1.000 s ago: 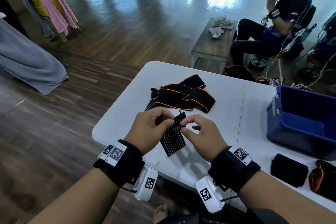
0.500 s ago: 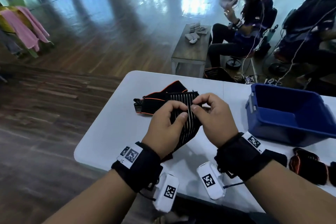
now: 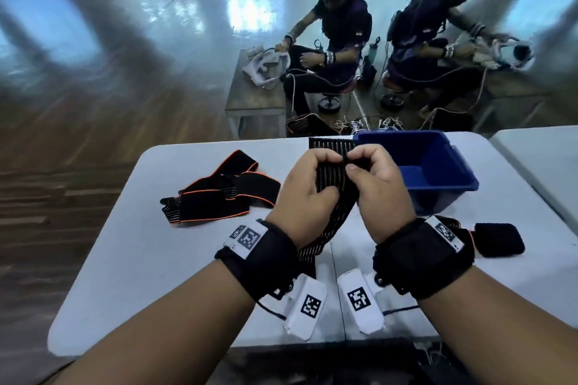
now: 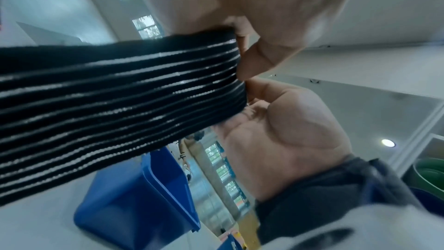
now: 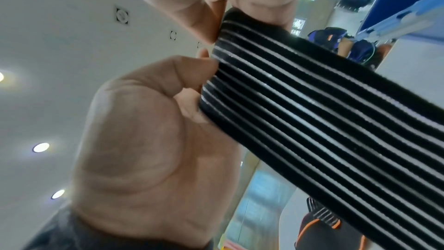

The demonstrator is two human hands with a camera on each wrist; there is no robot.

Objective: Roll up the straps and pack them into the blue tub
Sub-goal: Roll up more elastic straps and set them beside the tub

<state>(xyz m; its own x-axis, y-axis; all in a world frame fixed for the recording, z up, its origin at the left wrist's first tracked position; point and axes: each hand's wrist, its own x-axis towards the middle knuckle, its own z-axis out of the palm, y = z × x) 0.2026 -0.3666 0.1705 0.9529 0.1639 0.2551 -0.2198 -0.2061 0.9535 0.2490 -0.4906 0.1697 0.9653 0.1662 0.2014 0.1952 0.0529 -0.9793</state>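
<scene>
I hold one black strap with thin white lengthwise stripes (image 3: 331,184) raised above the table, its upper end pinched between my two hands, the rest hanging down to the table edge. A second strap, black with orange edging (image 3: 219,194), lies loosely folded on the table to my left. The blue tub (image 3: 438,166) stands open and upright on the table, just beyond my right hand.
</scene>
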